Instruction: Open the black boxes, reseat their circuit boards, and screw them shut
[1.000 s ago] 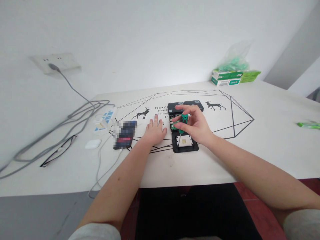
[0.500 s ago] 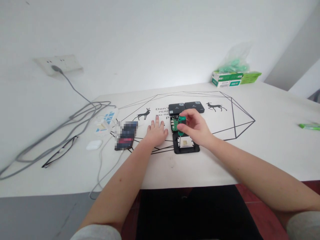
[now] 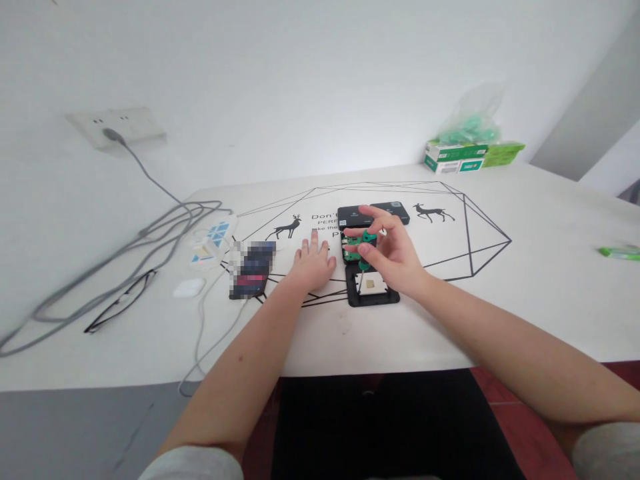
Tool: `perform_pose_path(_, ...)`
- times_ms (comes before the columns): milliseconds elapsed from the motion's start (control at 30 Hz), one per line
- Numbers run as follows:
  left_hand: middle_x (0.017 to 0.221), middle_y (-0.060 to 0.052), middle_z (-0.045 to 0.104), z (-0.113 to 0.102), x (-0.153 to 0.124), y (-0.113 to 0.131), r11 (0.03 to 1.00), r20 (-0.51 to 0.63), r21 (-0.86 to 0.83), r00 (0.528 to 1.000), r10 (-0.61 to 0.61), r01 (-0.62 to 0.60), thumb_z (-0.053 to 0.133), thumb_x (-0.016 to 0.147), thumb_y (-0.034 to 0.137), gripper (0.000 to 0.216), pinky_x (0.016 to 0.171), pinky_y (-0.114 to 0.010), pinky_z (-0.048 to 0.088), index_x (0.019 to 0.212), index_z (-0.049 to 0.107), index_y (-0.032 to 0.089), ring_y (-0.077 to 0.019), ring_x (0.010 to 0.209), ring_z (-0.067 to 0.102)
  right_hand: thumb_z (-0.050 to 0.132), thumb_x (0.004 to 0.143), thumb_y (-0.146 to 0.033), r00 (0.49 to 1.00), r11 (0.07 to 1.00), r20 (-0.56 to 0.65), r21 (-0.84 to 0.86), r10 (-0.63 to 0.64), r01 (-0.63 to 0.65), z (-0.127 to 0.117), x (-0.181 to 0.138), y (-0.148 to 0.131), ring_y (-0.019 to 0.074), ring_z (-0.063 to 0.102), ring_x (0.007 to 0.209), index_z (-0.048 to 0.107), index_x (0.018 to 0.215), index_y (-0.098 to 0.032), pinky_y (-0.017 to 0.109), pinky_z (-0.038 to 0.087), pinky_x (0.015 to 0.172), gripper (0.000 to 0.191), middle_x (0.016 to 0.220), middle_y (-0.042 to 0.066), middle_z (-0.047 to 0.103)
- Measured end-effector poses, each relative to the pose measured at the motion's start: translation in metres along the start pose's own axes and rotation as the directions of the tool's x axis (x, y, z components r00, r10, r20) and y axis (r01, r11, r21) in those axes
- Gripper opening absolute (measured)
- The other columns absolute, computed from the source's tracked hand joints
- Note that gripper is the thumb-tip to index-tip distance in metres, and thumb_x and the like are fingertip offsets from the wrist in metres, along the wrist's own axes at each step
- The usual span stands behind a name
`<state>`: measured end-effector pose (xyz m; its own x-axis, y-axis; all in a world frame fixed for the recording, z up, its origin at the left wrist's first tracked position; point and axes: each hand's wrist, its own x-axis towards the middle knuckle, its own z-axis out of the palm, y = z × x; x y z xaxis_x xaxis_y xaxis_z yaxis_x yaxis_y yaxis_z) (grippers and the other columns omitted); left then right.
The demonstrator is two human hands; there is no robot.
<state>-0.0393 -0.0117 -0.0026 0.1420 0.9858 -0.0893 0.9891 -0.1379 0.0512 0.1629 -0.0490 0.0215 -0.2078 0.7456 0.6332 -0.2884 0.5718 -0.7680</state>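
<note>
My right hand [image 3: 393, 250] holds a green-handled screwdriver [image 3: 369, 238] near upright, some of its fingers stretched out over the handle. The tip reaches down to the left side of an open black case [image 3: 354, 297], which has a white square part [image 3: 373, 283] with a small tan patch inside. Just behind the case lies a green circuit board [image 3: 349, 252], partly covered by the fingers. My left hand [image 3: 314, 265] rests flat on the table with fingers spread, left of the board, holding nothing.
Two black boxes [image 3: 350, 215] lie side by side behind the board. A phone [image 3: 253, 270], a white earbud case [image 3: 189, 288], glasses [image 3: 123, 303] and a grey cable [image 3: 145, 233] are at left. Green-and-white boxes [image 3: 455, 153] stand at the back right beneath a plastic bag [image 3: 473, 127].
The fingers of my right hand have shifted and stretched out around the screwdriver handle. My left hand has stayed where it was.
</note>
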Motion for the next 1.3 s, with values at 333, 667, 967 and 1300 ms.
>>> perform_pose_path(333, 0.182, -0.017, -0.002, -0.001, 0.0, 0.001, 0.999, 0.034, -0.004, 0.999, -0.032, 0.032, 0.034, 0.112, 0.044, 0.068, 0.133, -0.059, 0.021, 0.173, 0.028, 0.013, -0.0435, 0.167, 0.013, 0.081, 0.092, -0.047, 0.998, 0.995, -0.001, 0.076, 0.059, -0.059, -0.001, 0.0, 0.0, 0.0166, 0.077, 0.089, 0.061, 0.111, -0.03, 0.04, 0.071, 0.081, 0.033, 0.142, 0.007, 0.066)
perform_pose_path(667, 0.182, -0.016, 0.002, 0.0, 0.002, -0.002, 0.999, -0.001, 0.01, 0.999, -0.034, 0.034, 0.037, 0.111, 0.047, 0.072, 0.133, -0.056, 0.022, 0.173, 0.026, 0.012, -0.0434, 0.167, 0.012, 0.076, 0.094, -0.052, 0.998, 0.993, -0.053, -0.116, -0.02, 0.014, -0.003, 0.001, 0.0, 0.0178, 0.067, 0.095, 0.071, 0.113, -0.029, 0.034, 0.062, 0.08, 0.03, 0.111, 0.004, 0.07)
perform_pose_path(967, 0.182, -0.02, 0.009, 0.006, 0.005, -0.008, 1.0, -0.053, -0.019, 0.999, -0.011, 0.01, 0.04, 0.109, 0.05, 0.073, 0.13, -0.06, 0.026, 0.171, 0.031, 0.011, -0.0462, 0.166, 0.016, 0.084, 0.086, -0.054, 0.997, 0.99, -0.06, -0.131, -0.056, 0.048, -0.003, 0.003, 0.003, 0.0173, 0.059, 0.09, 0.068, 0.112, -0.031, 0.033, 0.058, 0.074, 0.038, 0.105, 0.002, 0.061)
perform_pose_path(1300, 0.165, -0.021, 0.047, 0.0, 0.008, -0.012, 0.998, -0.298, 0.033, 0.952, 0.067, -0.06, 0.06, 0.099, 0.029, 0.047, 0.119, -0.054, 0.046, 0.144, 0.065, 0.015, -0.0405, 0.151, 0.043, 0.079, 0.093, -0.045, 1.0, 1.0, -0.031, 0.01, 0.004, -0.003, -0.004, 0.003, 0.001, 0.0216, 0.073, 0.115, 0.063, 0.108, -0.03, 0.046, 0.064, 0.099, 0.027, 0.146, 0.007, 0.058)
